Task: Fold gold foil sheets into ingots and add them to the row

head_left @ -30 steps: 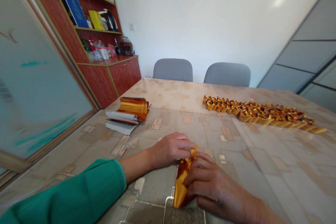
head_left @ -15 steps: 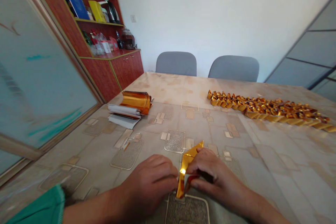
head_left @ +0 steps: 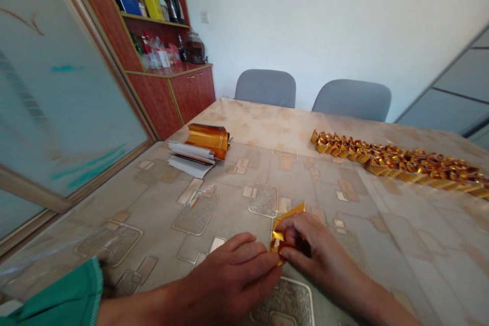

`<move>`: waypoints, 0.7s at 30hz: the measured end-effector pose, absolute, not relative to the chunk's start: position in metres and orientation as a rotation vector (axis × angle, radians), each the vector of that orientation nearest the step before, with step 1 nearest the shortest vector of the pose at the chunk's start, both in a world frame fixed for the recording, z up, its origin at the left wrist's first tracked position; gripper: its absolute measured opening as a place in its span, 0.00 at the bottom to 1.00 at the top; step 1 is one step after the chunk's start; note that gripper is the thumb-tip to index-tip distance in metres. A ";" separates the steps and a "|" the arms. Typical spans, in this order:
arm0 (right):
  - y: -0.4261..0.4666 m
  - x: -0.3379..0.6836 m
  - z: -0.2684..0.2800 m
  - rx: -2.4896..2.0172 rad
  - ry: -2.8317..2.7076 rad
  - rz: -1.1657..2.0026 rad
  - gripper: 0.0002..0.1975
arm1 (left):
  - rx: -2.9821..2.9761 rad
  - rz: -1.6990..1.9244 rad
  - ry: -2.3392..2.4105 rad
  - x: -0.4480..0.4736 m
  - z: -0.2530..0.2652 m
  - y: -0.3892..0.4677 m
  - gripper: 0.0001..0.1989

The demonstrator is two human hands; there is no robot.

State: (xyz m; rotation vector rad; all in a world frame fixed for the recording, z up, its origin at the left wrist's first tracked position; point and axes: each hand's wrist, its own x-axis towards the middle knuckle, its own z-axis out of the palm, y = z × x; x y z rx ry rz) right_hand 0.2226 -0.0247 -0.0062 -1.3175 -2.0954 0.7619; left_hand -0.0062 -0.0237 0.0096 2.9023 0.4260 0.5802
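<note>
A piece of gold foil paper sits folded between both of my hands, just above the patterned table. My left hand pinches its lower left edge with fingertips. My right hand grips its right side, thumb pressed on the fold. One gold corner sticks up behind my right fingers. Most of the paper is hidden by my fingers.
A long row of several folded gold pieces lies at the far right of the table. A stack of gold and white sheets lies at the left. Two grey chairs stand behind, and a red cabinet at the left.
The gold paper has gone from a long upright strip to a shorter, more compact fold. Both hands have closed in tighter around it, and the view has shifted slightly left.
</note>
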 end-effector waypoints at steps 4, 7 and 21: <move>-0.025 0.222 -0.005 -1.311 -2.116 0.757 0.10 | 2.906 0.523 0.440 -0.008 0.008 -0.025 0.16; -0.025 0.222 -0.005 -1.328 -2.125 0.756 0.08 | 2.912 0.518 0.460 -0.009 0.008 -0.025 0.17; -0.026 0.218 -0.007 -1.300 -2.194 0.689 0.05 | 2.980 0.517 0.523 -0.009 0.010 -0.030 0.17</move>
